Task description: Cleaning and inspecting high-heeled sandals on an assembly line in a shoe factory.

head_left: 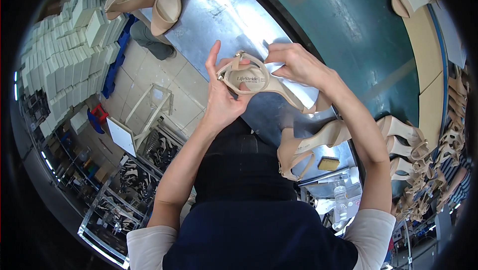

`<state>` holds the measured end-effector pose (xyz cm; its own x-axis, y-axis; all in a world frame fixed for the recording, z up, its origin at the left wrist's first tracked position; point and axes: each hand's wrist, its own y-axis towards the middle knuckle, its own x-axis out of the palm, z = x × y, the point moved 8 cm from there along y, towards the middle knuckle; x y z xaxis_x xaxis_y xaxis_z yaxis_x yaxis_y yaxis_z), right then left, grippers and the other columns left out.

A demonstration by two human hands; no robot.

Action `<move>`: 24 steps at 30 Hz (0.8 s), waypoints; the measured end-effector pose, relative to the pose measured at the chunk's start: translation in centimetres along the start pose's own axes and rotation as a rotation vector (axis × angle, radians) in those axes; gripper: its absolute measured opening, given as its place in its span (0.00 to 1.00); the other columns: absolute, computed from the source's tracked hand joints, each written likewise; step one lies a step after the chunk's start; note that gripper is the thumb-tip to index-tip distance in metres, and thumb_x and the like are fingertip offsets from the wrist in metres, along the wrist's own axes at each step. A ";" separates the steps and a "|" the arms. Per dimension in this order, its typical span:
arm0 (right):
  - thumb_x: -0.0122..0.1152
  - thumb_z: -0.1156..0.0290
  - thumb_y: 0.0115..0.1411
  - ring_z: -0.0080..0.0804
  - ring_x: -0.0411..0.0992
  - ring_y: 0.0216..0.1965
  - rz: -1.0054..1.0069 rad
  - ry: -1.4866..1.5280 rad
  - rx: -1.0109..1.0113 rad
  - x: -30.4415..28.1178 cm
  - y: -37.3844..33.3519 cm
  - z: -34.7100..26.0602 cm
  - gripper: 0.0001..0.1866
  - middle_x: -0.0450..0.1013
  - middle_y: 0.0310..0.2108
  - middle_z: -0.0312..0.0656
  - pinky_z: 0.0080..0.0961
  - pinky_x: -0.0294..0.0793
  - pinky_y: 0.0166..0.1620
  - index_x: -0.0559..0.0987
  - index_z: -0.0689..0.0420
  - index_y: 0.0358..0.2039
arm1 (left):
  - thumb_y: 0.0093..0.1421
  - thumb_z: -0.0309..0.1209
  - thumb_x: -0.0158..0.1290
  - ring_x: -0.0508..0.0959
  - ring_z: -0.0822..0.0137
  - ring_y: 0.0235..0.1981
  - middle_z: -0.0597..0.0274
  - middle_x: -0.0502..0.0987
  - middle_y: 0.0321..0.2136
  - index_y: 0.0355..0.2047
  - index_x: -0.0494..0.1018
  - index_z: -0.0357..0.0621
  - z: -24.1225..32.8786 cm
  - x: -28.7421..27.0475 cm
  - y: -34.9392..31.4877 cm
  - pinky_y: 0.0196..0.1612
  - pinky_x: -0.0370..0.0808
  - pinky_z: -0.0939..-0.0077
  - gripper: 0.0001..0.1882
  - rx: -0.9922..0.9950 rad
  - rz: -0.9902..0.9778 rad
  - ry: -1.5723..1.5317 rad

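Taking the held sandal as the dial's centre, the left hand sits at eight o'clock, grasping the beige sandal round its heel and strap, with one finger raised. The sandal is held above a metal table, its toe pointing toward four o'clock. At two o'clock the right hand pinches a white sheet between thumb and fingers, over the sandal's front part; whether it is paper or cloth I cannot tell. Between four and five o'clock lies a second beige sandal, with a yellowish-brown block just beyond it and a clear bottle farther toward five. At ten o'clock more sandals stand together on the table, near a trouser leg of another person. A green surface stretches past two o'clock. Farther off, at nine, rises a stack of pale boxes.
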<state>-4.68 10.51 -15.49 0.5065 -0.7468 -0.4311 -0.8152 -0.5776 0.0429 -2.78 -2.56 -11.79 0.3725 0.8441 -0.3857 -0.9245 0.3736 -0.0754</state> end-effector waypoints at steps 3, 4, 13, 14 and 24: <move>0.60 0.76 0.45 0.43 0.69 0.27 -0.043 0.032 0.054 -0.2 -1.6 1.4 0.08 0.67 0.24 0.46 0.35 0.67 0.31 0.76 0.66 0.26 | 0.48 0.18 0.56 0.75 0.65 0.42 0.59 0.70 0.42 0.62 0.33 0.41 0.1 0.0 0.0 0.47 0.72 0.74 0.50 0.021 0.002 0.008; 0.60 0.75 0.45 0.43 0.69 0.27 -0.084 0.034 0.098 0.0 -2.1 2.0 0.08 0.67 0.24 0.45 0.35 0.67 0.31 0.76 0.66 0.25 | 0.48 0.18 0.57 0.75 0.66 0.42 0.59 0.70 0.42 0.62 0.33 0.41 0.4 0.0 0.0 0.47 0.71 0.74 0.50 0.043 0.003 0.055; 0.59 0.76 0.44 0.47 0.69 0.28 -0.064 0.084 0.026 -0.3 -0.6 1.2 0.07 0.67 0.23 0.49 0.37 0.66 0.32 0.74 0.67 0.23 | 0.47 0.18 0.57 0.75 0.65 0.42 0.58 0.70 0.42 0.62 0.34 0.40 0.3 0.0 0.2 0.47 0.71 0.74 0.51 0.013 -0.018 0.083; 0.59 0.76 0.44 0.47 0.69 0.29 -0.079 0.062 0.065 -0.3 -0.9 1.4 0.07 0.68 0.24 0.49 0.37 0.67 0.32 0.74 0.67 0.22 | 0.47 0.18 0.57 0.75 0.65 0.42 0.58 0.70 0.42 0.62 0.34 0.40 0.3 0.0 0.3 0.47 0.71 0.74 0.51 0.014 -0.011 0.084; 0.56 0.76 0.46 0.47 0.73 0.22 0.065 -0.406 -0.014 1.5 1.1 -1.8 0.05 0.70 0.28 0.47 0.36 0.74 0.25 0.74 0.65 0.23 | 0.44 0.16 0.50 0.71 0.65 0.48 0.54 0.50 0.58 0.52 0.59 0.36 -0.7 0.0 1.1 0.50 0.71 0.74 0.31 -0.202 -0.047 -0.046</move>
<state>-4.24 8.15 -14.45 0.2996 -0.5931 -0.7473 -0.8364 -0.5401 0.0933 -3.85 -2.42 -12.57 0.4142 0.8460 -0.3356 -0.9019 0.3318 -0.2767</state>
